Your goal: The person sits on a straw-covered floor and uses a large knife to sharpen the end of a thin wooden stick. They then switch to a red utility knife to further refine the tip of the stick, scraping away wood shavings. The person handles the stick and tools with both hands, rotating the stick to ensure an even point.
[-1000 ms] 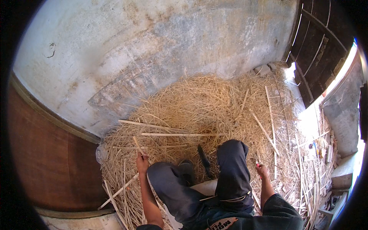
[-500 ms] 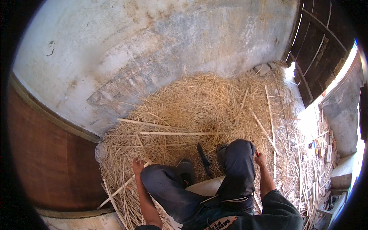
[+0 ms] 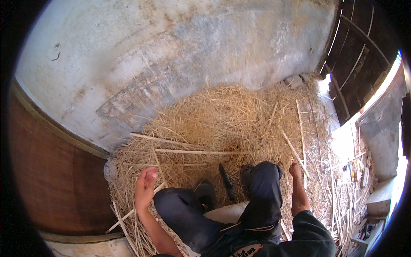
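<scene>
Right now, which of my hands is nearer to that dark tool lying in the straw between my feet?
Right, narrowly. The right hand is off to the dark tool's right, past the knee; the left hand is farther off to its left.

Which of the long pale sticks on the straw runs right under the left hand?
The short stick that slants down toward the left hand. The two long sticks lie crosswise farther out on the straw pile, apart from it.

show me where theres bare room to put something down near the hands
Hardly any. Straw covers the floor from the grey wall to the knees, crossed by long pale sticks. A dark tool lies between the feet. The left hand and right hand sit over straw. Loose sticks crowd the right side; sunlit floor by the door looks barest.
</scene>
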Demonstrator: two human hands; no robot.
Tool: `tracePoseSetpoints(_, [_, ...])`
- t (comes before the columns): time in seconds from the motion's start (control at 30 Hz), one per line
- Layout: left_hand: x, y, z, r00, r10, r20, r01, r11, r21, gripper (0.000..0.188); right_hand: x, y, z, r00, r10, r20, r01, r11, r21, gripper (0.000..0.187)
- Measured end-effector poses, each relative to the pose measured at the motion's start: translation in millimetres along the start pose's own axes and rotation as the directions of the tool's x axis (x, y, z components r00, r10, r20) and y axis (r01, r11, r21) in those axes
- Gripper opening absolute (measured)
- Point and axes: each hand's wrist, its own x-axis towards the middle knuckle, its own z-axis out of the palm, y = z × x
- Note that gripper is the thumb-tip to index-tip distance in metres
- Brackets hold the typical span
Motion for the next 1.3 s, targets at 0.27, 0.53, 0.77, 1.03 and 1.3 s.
tracePoseSetpoints(0.27, [2,33,49,0.912,0.064,0.406,-0.122,0.986,0.117,0.031,33,-26,-8,0.988,0.156,0.0,-0.156,0.988,-0.013,0.041])
tracePoseSetpoints(0.53, [11,18,51,0.896,-0.135,0.423,0.017,0.962,0.272,0.037,50,-57,-4,0.998,0.038,0.051,-0.037,0.999,-0.02,0.061])
tracePoseSetpoints(0.77, [17,17,51,0.892,-0.163,0.422,0.047,0.961,0.271,0.036,100,-44,14,0.994,0.109,0.018,-0.108,0.992,-0.064,0.072])
tracePoseSetpoints(1.03, [14,19,47,0.892,-0.218,0.395,0.102,0.95,0.295,0.039,112,-49,23,0.996,0.016,0.087,-0.019,0.999,0.029,0.082])
tracePoseSetpoints(1.3, [28,23,54,0.863,-0.25,0.44,0.106,0.939,0.326,0.042,152,-6,38,0.981,0.061,0.186,-0.046,0.995,-0.086,0.101])
